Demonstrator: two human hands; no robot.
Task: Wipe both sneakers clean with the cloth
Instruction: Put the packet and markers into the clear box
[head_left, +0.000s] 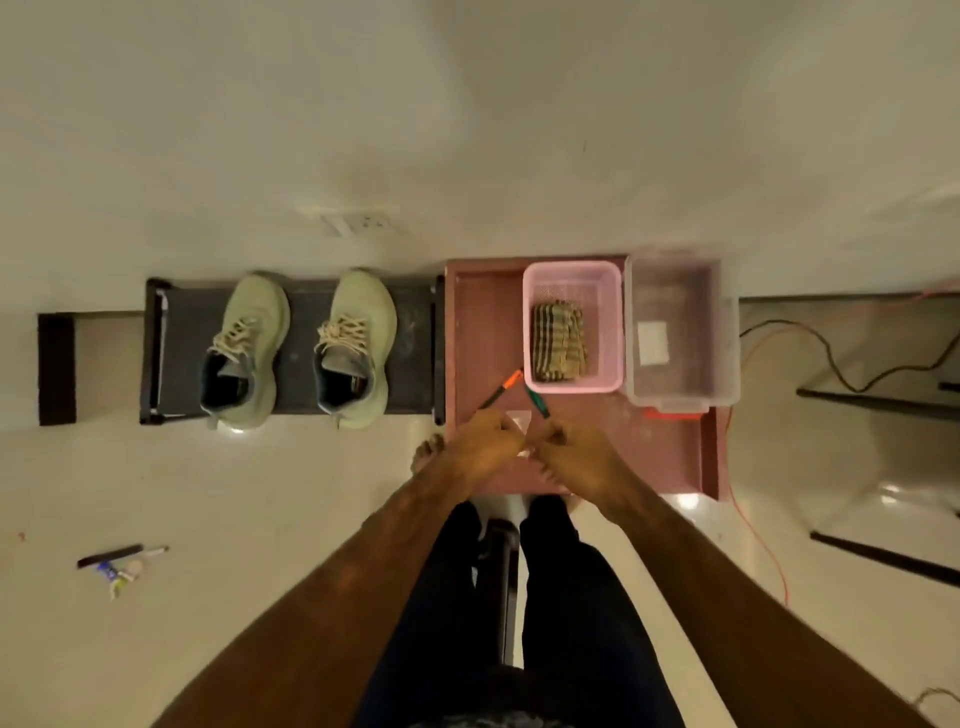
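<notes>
Forearms (332, 613) stretch ahead; left hand (485, 441) grips orange pen (511, 379), right hand (576, 452) grips green pen (537, 402), over red surface (483, 322). Cloth (558, 340) folded in pink basket (571, 267), apparently unused. 2 sneakers (244, 353) on black rack (301, 332) beside surface. Wiping not started; both remain.

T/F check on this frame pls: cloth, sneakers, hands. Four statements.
1. The cloth lies in the pink basket. True.
2. The left sneaker and right sneaker stand on the red table. False: both stand on the dark rack beside it.
3. One hand grips the cloth. False: the left hand holds an orange pen, the right hand a green pen.
4. The clear box stands beside the pink basket. True.
</notes>
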